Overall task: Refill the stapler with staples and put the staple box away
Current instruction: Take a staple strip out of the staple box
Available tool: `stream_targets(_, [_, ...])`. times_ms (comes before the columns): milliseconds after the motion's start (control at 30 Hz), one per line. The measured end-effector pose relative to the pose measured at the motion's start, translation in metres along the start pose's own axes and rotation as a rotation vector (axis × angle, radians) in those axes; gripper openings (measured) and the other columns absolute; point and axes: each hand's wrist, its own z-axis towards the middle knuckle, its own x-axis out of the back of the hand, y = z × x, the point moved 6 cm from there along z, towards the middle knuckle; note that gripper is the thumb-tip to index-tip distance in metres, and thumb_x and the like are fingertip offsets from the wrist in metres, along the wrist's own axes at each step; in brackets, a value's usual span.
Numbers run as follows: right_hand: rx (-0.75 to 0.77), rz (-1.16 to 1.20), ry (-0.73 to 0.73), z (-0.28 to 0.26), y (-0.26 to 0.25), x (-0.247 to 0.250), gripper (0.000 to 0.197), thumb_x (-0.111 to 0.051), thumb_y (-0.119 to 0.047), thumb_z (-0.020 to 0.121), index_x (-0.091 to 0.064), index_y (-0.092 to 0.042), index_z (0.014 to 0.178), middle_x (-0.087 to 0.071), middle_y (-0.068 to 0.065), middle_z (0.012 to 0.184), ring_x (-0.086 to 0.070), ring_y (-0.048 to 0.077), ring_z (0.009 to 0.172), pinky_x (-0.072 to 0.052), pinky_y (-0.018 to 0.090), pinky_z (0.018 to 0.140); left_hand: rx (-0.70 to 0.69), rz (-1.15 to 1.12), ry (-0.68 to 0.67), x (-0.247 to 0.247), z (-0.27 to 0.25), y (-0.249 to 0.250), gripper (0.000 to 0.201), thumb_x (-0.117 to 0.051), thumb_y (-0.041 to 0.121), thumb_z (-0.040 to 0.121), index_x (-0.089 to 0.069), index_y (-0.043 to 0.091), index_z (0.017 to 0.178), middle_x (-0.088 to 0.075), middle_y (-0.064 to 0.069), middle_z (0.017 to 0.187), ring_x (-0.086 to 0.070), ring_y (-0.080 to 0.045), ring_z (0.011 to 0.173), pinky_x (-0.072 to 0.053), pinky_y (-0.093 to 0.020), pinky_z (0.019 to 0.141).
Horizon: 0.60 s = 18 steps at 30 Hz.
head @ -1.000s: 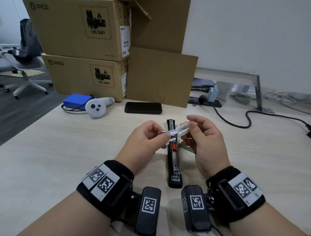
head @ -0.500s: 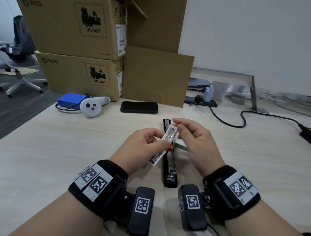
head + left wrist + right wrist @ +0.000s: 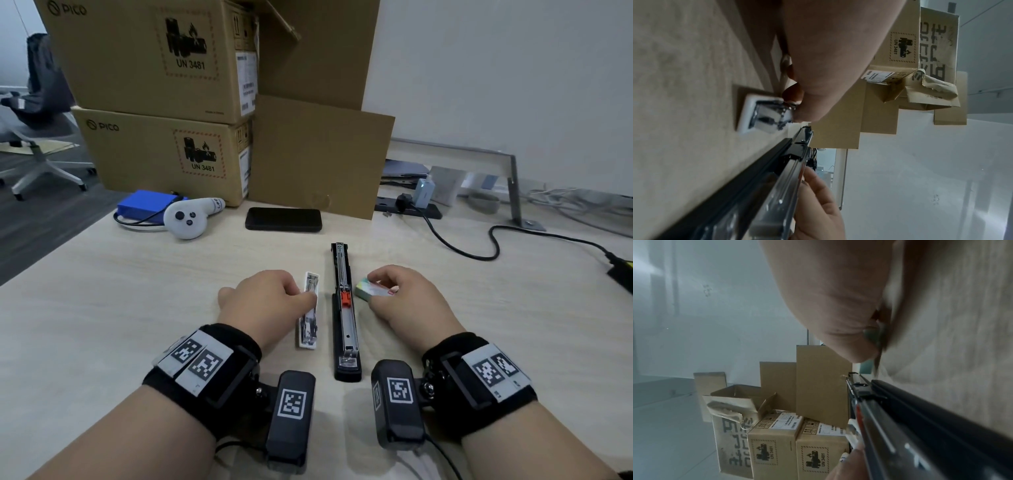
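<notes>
A long black stapler [image 3: 345, 308] lies opened flat on the desk between my hands, its metal staple channel and red pusher facing up. Left of it, a white staple tray [image 3: 308, 322] lies on the desk holding shiny staples. My left hand [image 3: 303, 295] pinches the tray's far half with curled fingers; the left wrist view shows the tray [image 3: 764, 116] under those fingertips. Right of the stapler, my right hand [image 3: 394, 294] grips the colourful staple box sleeve [image 3: 368, 290] on the desk. The right wrist view shows only a blurred greenish bit of the sleeve [image 3: 873, 335].
A black phone [image 3: 283, 219], a white controller [image 3: 190, 219] and a blue pack [image 3: 144, 205] lie at the back. Stacked cardboard boxes [image 3: 164, 154] stand behind them. A black cable [image 3: 479, 246] runs across the desk's right side.
Both hands held the white tray above the stapler. Now my left hand has lowered it to the desk on the left, and my right hand has moved onto the box sleeve on the right.
</notes>
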Motion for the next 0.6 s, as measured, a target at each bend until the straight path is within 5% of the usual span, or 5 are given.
stream_targets(167, [0.188,0.237,0.088,-0.009,-0.02,0.013,0.034,-0.067,-0.012,0.082,-0.069,-0.036,0.105,-0.066,-0.01,0.111,-0.061,0.004,0.098,-0.048,0.021,0.086,0.006,-0.022,0.014,0.002,-0.002,0.002,0.032,-0.057,0.046,0.091,-0.055,0.021,0.071,-0.065,0.004,0.069,-0.049,-0.009,0.071,-0.039,-0.043,0.097])
stream_targets(333, [0.409,0.358,-0.009,-0.029,-0.049,0.009,0.043,-0.075,-0.008,0.083,-0.065,-0.042,0.108,-0.07,-0.016,0.106,-0.061,-0.005,0.093,-0.044,0.007,0.074,-0.125,-0.583,0.083,0.009,-0.004,0.012,0.024,-0.064,0.044,0.093,-0.067,0.022,0.083,-0.065,0.003,0.07,-0.058,-0.015,0.063,-0.051,-0.036,0.067])
stream_targets(467, [0.484,0.358,-0.046,-0.035,-0.057,0.005,0.041,-0.077,-0.01,0.082,-0.068,-0.032,0.115,-0.072,-0.017,0.104,-0.065,0.009,0.101,-0.05,0.018,0.076,-0.175,-0.733,-0.033,0.003,-0.008,0.018,0.021,-0.07,0.047,0.09,-0.071,0.032,0.106,-0.078,-0.001,0.089,-0.072,-0.011,0.082,-0.057,-0.032,0.076])
stream_targets(600, [0.484,0.421,-0.023,-0.033,-0.055,0.004,0.042,-0.08,-0.009,0.081,-0.068,-0.032,0.114,-0.072,-0.015,0.105,-0.067,0.013,0.098,-0.057,0.03,0.081,-0.069,-0.929,-0.101,-0.006,-0.003,0.014,0.026,-0.077,0.025,0.089,-0.062,0.022,0.11,-0.078,-0.013,0.091,-0.067,-0.018,0.069,-0.049,-0.032,0.054])
